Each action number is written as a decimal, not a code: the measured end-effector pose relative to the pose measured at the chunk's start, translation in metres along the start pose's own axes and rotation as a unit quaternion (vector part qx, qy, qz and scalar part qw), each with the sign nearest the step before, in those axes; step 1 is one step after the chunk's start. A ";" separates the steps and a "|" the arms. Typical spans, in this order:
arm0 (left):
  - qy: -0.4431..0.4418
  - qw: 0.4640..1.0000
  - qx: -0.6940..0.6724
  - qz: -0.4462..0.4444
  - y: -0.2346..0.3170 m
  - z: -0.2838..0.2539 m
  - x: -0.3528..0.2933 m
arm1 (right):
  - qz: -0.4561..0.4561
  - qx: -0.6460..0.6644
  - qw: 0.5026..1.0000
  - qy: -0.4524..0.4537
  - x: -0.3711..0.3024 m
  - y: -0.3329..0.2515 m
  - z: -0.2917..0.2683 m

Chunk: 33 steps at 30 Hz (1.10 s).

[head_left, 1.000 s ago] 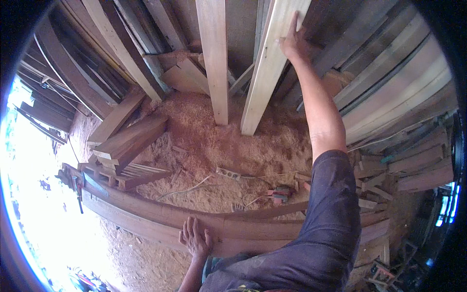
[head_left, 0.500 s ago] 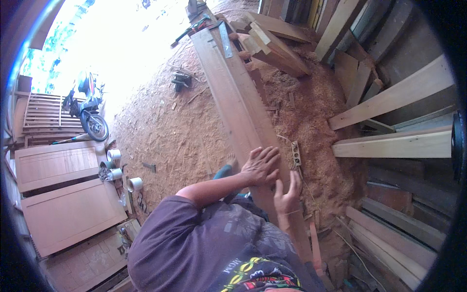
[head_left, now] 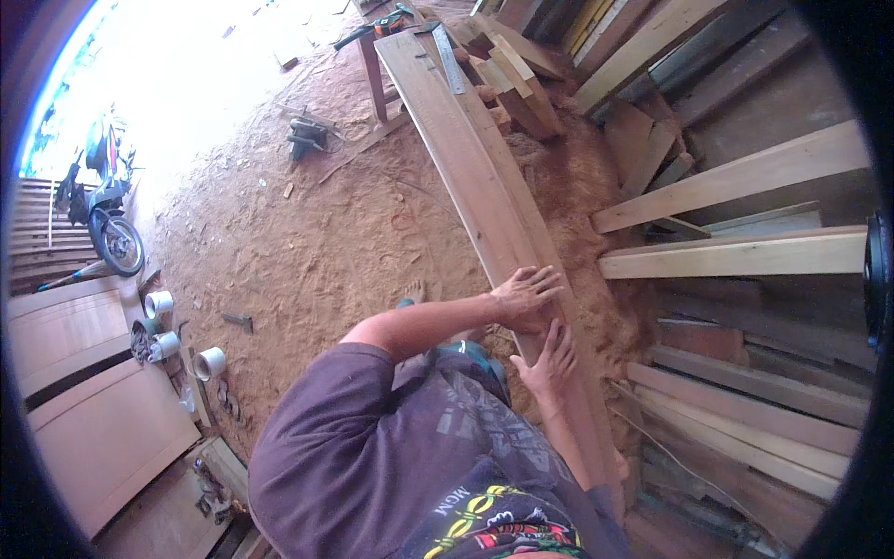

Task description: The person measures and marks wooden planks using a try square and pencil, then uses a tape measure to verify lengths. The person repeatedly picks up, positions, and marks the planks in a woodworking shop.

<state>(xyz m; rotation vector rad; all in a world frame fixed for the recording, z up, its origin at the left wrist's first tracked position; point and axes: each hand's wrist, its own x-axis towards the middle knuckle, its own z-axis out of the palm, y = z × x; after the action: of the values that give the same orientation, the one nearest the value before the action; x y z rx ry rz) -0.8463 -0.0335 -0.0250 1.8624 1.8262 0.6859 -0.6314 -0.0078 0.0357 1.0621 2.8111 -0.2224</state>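
A long brown wooden board (head_left: 477, 177) runs from the far end of the work area to my body. My left hand (head_left: 527, 296) lies on its near part, fingers stretched out and slightly apart. Just nearer to me, my right hand (head_left: 549, 359) rests on the board with fingers extended and thumb spread to the left. The hands are close together, and neither grips anything. At the board's far end lies a metal square (head_left: 449, 61). A green and orange tool (head_left: 380, 26) sits just to its left; its kind is unclear.
Sawdust covers the ground. A dark power tool (head_left: 305, 138) lies left of the board. Pale timbers (head_left: 736, 253) and stacked planks stand at the right. White buckets (head_left: 210, 362), wooden panels (head_left: 112, 419) and a motorbike (head_left: 114, 228) are at the left.
My right hand has come down from the board's right edge to lie flatter on it, beside my left hand. The whole view has shifted, so the surroundings appear farther left.
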 end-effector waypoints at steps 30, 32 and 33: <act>0.044 0.963 0.266 0.012 -0.020 0.008 -0.035 | 0.013 -0.084 0.996 0.040 0.000 -0.009 0.013; 0.019 0.966 0.257 0.003 -0.018 0.008 -0.034 | 0.009 -0.070 0.997 0.032 0.001 -0.009 0.010; 0.021 0.964 0.267 0.006 -0.016 0.006 -0.034 | 0.021 -0.060 0.998 -0.004 0.002 -0.007 0.006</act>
<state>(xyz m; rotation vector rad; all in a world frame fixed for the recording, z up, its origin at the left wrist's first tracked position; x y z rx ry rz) -0.8550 -0.0672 -0.0408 2.1962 2.1843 0.2443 -0.6376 -0.0130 0.0305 1.0884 2.7530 -0.0525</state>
